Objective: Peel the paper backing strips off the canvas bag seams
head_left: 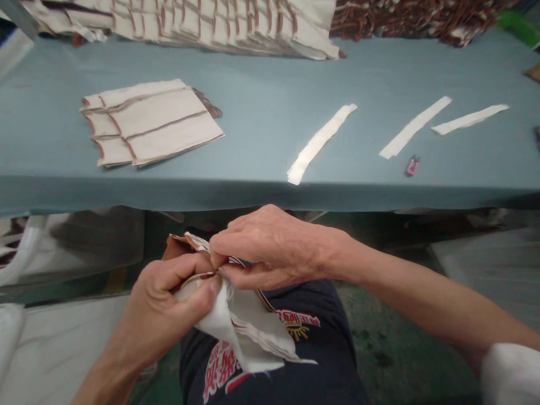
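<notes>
Over my lap, a stack of white fabric pieces (pixel 252 327) with brown edging is held between both hands. My left hand (pixel 167 300) is closed on its left side, thumb on top and fingers around the brown edge. From the right, my right hand (pixel 271 249) pinches the same fabric near the left thumb, its fingertips meeting the left hand's. What exactly lies between the right fingertips is too small to make out. The lower layers hang loose over dark printed cloth (pixel 332 330) on my lap.
On the blue-covered table (pixel 253 97) lie a fanned stack of white panels (pixel 161 120), white strips (pixel 321 144), more strips (pixel 415 126) and a small pink thread snipper (pixel 412 165). Behind are a long row of panels (pixel 219 18) and a brown fabric heap (pixel 423 11). White bins (pixel 49 346) stand at left.
</notes>
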A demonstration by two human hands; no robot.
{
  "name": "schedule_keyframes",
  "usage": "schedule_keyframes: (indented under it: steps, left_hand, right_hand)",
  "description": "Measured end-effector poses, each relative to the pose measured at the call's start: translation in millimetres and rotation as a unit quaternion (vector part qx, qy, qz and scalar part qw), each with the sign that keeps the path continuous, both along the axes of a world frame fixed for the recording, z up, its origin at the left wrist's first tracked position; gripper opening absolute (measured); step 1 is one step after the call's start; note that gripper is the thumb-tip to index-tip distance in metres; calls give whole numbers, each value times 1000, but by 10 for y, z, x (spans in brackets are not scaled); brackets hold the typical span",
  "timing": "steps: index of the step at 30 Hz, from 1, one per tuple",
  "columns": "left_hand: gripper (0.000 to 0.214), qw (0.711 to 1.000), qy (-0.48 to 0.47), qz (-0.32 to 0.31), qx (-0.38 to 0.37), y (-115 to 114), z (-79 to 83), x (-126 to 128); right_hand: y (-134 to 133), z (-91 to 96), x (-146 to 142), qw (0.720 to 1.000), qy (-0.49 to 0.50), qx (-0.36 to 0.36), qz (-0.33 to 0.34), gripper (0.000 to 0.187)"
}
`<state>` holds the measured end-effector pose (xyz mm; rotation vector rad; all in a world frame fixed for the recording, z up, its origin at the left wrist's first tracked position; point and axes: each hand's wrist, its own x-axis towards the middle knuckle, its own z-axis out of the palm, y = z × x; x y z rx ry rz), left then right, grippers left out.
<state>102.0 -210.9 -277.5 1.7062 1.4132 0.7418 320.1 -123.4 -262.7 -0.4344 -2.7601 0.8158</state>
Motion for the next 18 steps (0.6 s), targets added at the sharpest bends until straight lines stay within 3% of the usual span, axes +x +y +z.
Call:
schedule_keyframes:
  steps: [7, 18]
  left_hand:
    - [32, 998, 55, 30, 18, 81, -97, 47]
    - [29, 998, -18, -8, -66, -32, -31, -118]
  right_hand:
    - [30, -66, -32, 999, -20, -19, -25, 18]
    - [69, 46, 113, 988, 25, -149, -26, 14]
